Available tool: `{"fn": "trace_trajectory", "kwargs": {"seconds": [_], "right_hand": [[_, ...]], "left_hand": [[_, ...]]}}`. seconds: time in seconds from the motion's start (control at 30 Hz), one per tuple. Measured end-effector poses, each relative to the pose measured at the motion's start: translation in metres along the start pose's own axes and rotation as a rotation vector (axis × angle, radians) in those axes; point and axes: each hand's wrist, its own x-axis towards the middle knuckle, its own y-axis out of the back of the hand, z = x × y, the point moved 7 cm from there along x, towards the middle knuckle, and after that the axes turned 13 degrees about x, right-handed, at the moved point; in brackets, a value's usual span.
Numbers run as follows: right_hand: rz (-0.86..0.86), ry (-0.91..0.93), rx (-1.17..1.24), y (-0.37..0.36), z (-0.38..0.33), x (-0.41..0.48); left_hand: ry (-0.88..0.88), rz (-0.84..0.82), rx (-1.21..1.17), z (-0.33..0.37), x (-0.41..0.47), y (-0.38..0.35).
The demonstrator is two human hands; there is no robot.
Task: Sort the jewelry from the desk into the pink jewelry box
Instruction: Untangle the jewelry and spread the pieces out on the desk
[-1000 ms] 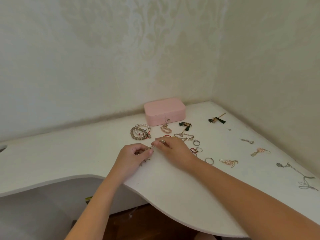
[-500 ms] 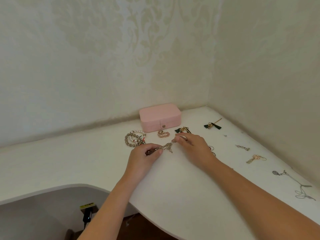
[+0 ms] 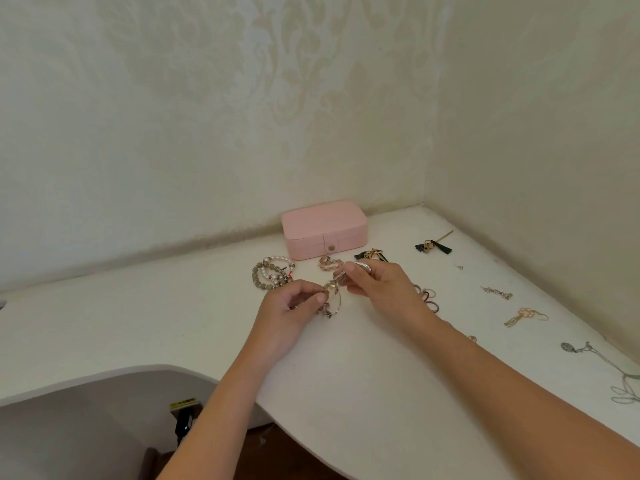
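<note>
The pink jewelry box stands closed against the back wall of the white desk. In front of it both hands hold a thin chain bracelet with charms just above the desk. My left hand pinches its near end. My right hand pinches the far end, with a ring on one finger. Beaded and pearl bracelets lie to the left of the hands. A small pink bracelet lies right before the box.
Several rings lie by my right wrist. Black tassel earrings, a second pair, a silver earring, a gold earring and a silver necklace spread along the desk's right side. The desk's front edge curves inward at lower left.
Both hands lifted the chain bracelet off the desk and drew it out between them, moving slightly toward the box. The camera view shifted.
</note>
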Motion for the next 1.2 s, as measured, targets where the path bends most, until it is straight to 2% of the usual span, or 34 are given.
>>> {"fn": "trace_trajectory", "kwargs": {"seconds": [0.1,0.37,0.53,0.6,0.67,0.87,1.0,1.2], "right_hand": [[-0.005,-0.02,-0.016,0.001,0.0,0.001],[-0.041,-0.267,0.435,-0.003,0.006,-0.007],[-0.055,-0.321,0.59,-0.009,0.004,-0.01],[-0.084,-0.344,0.67,-0.015,0.003,-0.013],[-0.09,-0.35,0.71,-0.018,0.001,-0.014],[-0.011,-0.376,0.69,-0.008,0.002,-0.016],[-0.047,-0.353,0.604,-0.011,0.002,-0.016],[-0.057,-0.181,0.24,-0.014,-0.007,-0.017]], "left_hand": [[0.064,0.034,-0.114,-0.003,0.0,0.004],[0.113,0.019,-0.195,-0.007,0.0,0.004],[0.174,-0.046,-0.444,-0.005,-0.004,-0.001],[0.177,-0.112,-0.564,-0.004,-0.004,-0.005],[0.16,-0.191,-0.587,0.0,-0.006,-0.01],[0.132,-0.224,-0.446,-0.004,-0.008,-0.015],[0.112,-0.22,-0.341,0.0,-0.01,-0.016],[0.071,-0.161,-0.238,0.006,-0.016,-0.02]]}}
